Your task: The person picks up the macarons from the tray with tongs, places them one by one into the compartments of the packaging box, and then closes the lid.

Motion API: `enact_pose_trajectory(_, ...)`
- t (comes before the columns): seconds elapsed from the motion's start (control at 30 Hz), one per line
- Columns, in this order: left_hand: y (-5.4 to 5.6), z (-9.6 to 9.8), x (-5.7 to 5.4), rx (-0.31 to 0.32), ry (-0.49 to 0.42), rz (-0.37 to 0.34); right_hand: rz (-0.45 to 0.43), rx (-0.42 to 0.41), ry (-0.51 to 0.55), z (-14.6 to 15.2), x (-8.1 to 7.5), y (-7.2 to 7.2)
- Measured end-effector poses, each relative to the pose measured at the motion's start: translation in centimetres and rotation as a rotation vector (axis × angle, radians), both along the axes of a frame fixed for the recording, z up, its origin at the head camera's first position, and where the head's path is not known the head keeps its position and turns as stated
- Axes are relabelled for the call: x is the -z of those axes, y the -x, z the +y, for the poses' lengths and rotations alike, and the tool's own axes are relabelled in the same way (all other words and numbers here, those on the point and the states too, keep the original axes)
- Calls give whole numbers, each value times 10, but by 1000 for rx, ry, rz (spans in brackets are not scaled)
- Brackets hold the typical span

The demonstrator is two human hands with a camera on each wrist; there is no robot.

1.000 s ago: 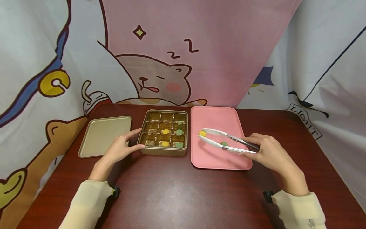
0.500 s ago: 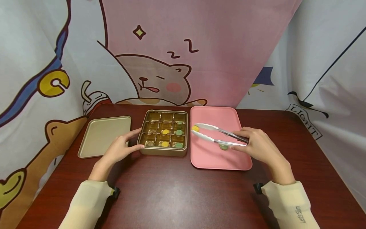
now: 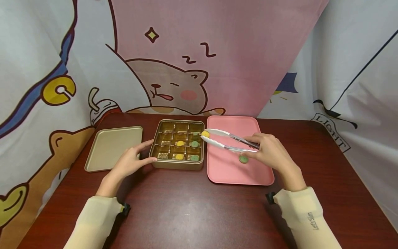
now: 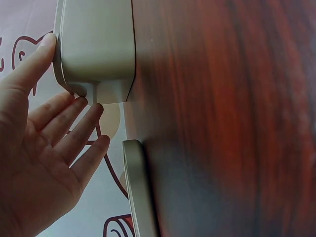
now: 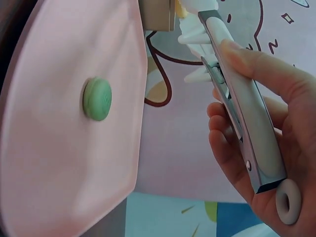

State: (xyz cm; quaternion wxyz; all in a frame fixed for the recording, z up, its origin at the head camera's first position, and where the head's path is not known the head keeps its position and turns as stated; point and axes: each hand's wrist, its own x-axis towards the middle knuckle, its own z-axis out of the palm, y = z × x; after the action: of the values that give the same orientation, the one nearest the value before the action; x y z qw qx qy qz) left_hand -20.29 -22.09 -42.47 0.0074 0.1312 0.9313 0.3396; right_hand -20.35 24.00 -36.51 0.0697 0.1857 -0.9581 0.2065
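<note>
My right hand (image 3: 269, 152) grips tongs (image 3: 230, 141) with white tips. A yellow macaron (image 3: 205, 134) is pinched between those tips at the box's right rim. The gold box (image 3: 178, 166) has a grid of compartments; yellow macarons (image 3: 179, 157) sit in the middle column and green macarons (image 3: 195, 158) in the right column. At the box's left side, the fingertips and thumb of my left hand (image 3: 129, 162) touch its wall and rim, with the fingers fairly straight in the left wrist view. A green macaron (image 5: 98, 98) lies on the pink tray (image 3: 239, 174).
The gold lid (image 3: 113, 147) lies on the table left of the box, partly behind my left hand. A dark red-brown wooden table (image 3: 189, 211) carries everything. A printed cloth (image 3: 248, 52) hangs behind the table and along its sides.
My right hand has moved left and a little away from me, bringing the tongs and yellow macaron from over the pink tray to the box's right rim. My left hand stays put.
</note>
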Motion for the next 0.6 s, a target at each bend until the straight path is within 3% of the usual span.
enact_pose_trajectory(0.6,1,-1,0,-4,7,3,11,-16,-11,-39,-10,26)
